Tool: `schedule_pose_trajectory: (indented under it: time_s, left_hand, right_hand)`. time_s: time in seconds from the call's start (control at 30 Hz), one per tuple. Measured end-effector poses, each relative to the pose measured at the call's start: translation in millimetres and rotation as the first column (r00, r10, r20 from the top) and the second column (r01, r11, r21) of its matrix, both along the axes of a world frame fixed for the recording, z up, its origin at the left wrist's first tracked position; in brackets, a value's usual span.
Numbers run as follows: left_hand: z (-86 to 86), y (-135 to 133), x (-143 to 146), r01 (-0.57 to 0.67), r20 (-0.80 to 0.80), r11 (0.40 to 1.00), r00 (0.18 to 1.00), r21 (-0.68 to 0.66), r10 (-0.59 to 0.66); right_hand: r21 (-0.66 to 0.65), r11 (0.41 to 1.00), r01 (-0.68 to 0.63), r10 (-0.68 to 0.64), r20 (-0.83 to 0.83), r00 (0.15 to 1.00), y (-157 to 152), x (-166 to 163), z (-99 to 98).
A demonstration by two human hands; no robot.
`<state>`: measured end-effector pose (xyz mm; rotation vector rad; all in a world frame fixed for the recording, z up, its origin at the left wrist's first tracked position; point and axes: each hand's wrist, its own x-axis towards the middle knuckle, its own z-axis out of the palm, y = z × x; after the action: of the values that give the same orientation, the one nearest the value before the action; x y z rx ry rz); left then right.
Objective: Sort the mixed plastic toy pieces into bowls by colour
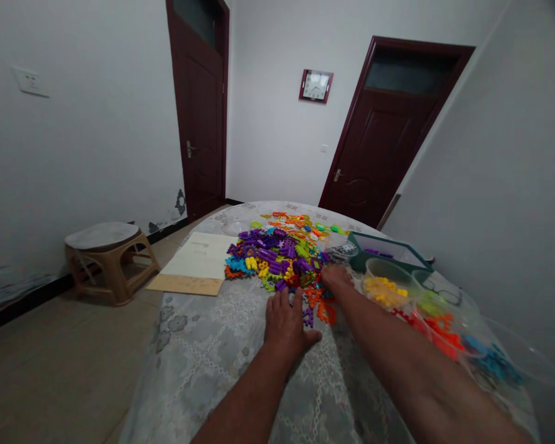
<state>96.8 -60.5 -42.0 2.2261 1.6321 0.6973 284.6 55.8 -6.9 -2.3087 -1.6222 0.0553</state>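
So, the pile of colourful plastic pieces [282,253] is sitting in the middle of everything on the table. The left hand [284,320] is resting at the pile's near edge, palm down, fingers loosely spread, and it isn't visibly gripping anything. The right hand [337,277] is lying against the pile's right side with its fingertips hidden, so I can't tell if it's holding a piece.

If I'm reading it right, the hands are picking through the pile. I'd be working from the outer edge, spreading pieces flat instead of digging into the middle, since those toothed bits look like they're snagging on each other. I'd also be watching that right forearm: it's passing close to the clear tub [409,277] of yellow pieces [383,291], right of the pile, and could tip it.

As for writing, the cream sheet [192,262] left of the pile is showing a faint grey mark, too blurry to read. The clock [316,86] beyond the pile isn't giving me any legible brand either.
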Motion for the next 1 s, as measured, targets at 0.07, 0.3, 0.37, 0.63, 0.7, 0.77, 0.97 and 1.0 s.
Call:
schedule_pose_trajectory:
  time_s: [0.07, 0.3, 0.37, 0.63, 0.7, 0.77, 0.97, 1.0]
  left_hand:
    - [-1.6, 0.9, 1.4, 0.012, 0.003, 1.000, 1.000, 0.025, -0.012]
    - [-0.4, 1.7, 4.3, 0.027, -0.034, 0.999, 0.999, 0.029, -0.026]
    - [-0.5, 1.9, 4.9, 0.022, -0.052, 0.999, 0.998, 0.048, -0.020]
    - [-5.1, 0.8, 7.5, -0.009, -0.052, 0.981, 0.998, 0.196, 0.020]
    - [-6.3, 0.9, 8.3, -0.008, -0.047, 0.976, 0.999, 0.218, 0.019]
    - [-6.5, 1.6, 8.8, 0.001, -0.047, 0.976, 0.999, 0.218, 0.009]
    - [-11.5, 6.8, 8.1, 0.020, -0.040, 0.975, 0.999, 0.221, -0.011]
    - [-14.0, 8.5, 7.7, 0.028, -0.034, 0.973, 0.999, 0.227, -0.021]
  right_hand:
    - [-0.037, 0.990, 0.135, -0.135, -0.012, 0.991, -4.6, -3.7, -8.9]
    - [-0.021, 0.989, 0.147, -0.147, -0.026, 0.989, -25.0, -17.2, -17.3]
    - [0.002, 0.995, 0.100, -0.100, -0.026, 0.995, -34.2, -21.2, -17.3]
    - [0.082, 0.990, -0.116, 0.119, -0.033, 0.992, -72.2, -34.3, -22.8]
    - [0.103, 0.979, -0.174, 0.180, -0.051, 0.982, -79.2, -34.7, -23.7]
    - [0.124, 0.966, -0.226, 0.236, -0.076, 0.969, -84.6, -33.7, -24.1]
    - [0.178, 0.933, -0.312, 0.342, -0.170, 0.924, -92.9, -29.0, -25.5]
    - [0.187, 0.931, -0.314, 0.348, -0.190, 0.918, -93.3, -28.5, -25.7]
